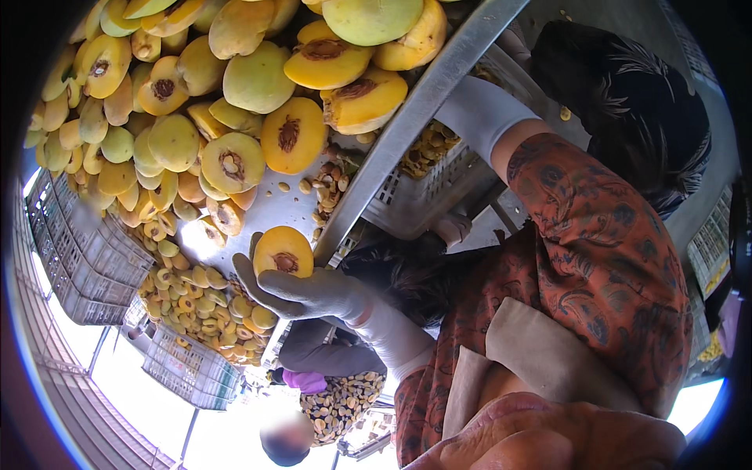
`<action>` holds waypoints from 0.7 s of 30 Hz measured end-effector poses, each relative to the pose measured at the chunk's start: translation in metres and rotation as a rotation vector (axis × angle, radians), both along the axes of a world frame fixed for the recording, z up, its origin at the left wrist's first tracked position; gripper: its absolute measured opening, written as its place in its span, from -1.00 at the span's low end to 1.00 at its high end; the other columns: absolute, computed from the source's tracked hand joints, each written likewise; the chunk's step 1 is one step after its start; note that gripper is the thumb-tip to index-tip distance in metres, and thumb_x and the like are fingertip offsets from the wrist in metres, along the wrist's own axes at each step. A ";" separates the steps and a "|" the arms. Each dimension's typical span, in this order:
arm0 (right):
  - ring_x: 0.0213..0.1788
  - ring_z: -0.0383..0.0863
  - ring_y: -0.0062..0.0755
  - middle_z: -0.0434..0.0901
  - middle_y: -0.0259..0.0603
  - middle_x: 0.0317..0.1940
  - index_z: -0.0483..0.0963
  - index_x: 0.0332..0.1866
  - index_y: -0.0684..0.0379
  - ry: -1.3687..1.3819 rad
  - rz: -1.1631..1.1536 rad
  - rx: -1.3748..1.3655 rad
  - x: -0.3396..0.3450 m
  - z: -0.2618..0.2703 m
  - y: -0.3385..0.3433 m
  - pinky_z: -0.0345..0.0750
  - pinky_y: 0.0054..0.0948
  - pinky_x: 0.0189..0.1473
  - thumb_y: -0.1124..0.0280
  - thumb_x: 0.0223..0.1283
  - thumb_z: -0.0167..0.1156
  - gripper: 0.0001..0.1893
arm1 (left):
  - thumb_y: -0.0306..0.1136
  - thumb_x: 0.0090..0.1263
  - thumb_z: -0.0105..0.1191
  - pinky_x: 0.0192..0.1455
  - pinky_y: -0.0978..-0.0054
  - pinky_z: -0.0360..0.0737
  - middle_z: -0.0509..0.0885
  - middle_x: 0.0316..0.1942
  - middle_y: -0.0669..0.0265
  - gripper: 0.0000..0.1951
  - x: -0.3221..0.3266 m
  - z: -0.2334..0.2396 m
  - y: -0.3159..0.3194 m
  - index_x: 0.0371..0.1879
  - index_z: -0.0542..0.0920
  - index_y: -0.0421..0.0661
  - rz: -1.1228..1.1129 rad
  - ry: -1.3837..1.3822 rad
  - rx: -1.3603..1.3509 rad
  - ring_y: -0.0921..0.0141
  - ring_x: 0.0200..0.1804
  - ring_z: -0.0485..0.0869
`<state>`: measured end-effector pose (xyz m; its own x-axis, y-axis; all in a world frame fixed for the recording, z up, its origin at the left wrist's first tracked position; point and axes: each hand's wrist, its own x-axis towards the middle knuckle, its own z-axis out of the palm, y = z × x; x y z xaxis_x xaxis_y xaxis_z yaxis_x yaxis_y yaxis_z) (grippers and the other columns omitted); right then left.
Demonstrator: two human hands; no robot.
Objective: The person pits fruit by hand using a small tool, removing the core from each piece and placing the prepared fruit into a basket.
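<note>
My left hand (314, 291), in a grey work glove, holds a yellow peach half (284, 249) with its cut face and brown pit hollow turned outward. The hand is beside the metal rim (405, 117) of a work table. A large heap of halved peaches (176, 141) covers the table beyond it. Small brown pit pieces (329, 188) lie scattered on the metal top along the rim. My right forearm (482, 114), in a white sleeve, reaches down behind the rim. The right hand itself is hidden there.
Below the rim, a plastic crate (411, 197) holds brown pits and scraps (432, 147) between my legs. Slatted crates (88, 252) stand along the table's far side, with another crate (188, 367) farther along. A co-worker (341, 399) is by the table's far end.
</note>
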<state>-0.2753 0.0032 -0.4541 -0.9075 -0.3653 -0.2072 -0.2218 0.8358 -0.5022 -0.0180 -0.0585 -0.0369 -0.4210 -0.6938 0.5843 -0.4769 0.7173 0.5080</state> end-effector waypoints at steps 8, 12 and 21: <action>0.03 0.66 0.06 0.67 0.06 0.00 0.63 0.05 0.18 0.009 -0.037 -0.135 0.005 0.011 0.002 0.59 -0.10 0.09 0.20 0.30 0.13 -0.65 | -0.17 0.61 -0.24 0.15 0.26 0.63 0.70 0.03 0.00 -0.51 0.003 -0.003 -0.010 0.03 0.64 -0.39 -0.073 -0.076 -0.182 0.15 0.08 0.68; 0.02 0.67 0.07 0.68 0.06 -0.02 0.63 0.03 0.18 0.026 -0.007 -0.288 0.031 0.047 0.000 0.59 -0.09 0.08 0.22 0.29 0.12 -0.66 | -0.27 0.56 -0.10 -0.03 0.39 0.73 0.69 0.02 -0.02 -0.62 0.010 -0.006 -0.013 0.01 0.63 -0.37 -0.171 -0.004 -0.167 0.18 0.05 0.69; -0.01 0.67 0.13 0.69 0.14 -0.11 0.66 -0.12 0.27 -0.192 0.252 -0.268 0.118 0.228 0.058 0.59 -0.08 0.06 0.30 0.18 0.11 -0.69 | -0.20 0.56 -0.06 -0.09 0.51 0.59 0.59 0.12 0.05 -0.48 0.022 0.002 -0.018 0.29 0.44 -0.41 -0.178 0.278 0.240 0.37 -0.08 0.60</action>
<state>-0.1577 0.0615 -0.2257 -0.7368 -0.6354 -0.2310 -0.2843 0.6012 -0.7468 0.0039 -0.0764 -0.0345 -0.3960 -0.7546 0.5232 -0.1766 0.6217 0.7631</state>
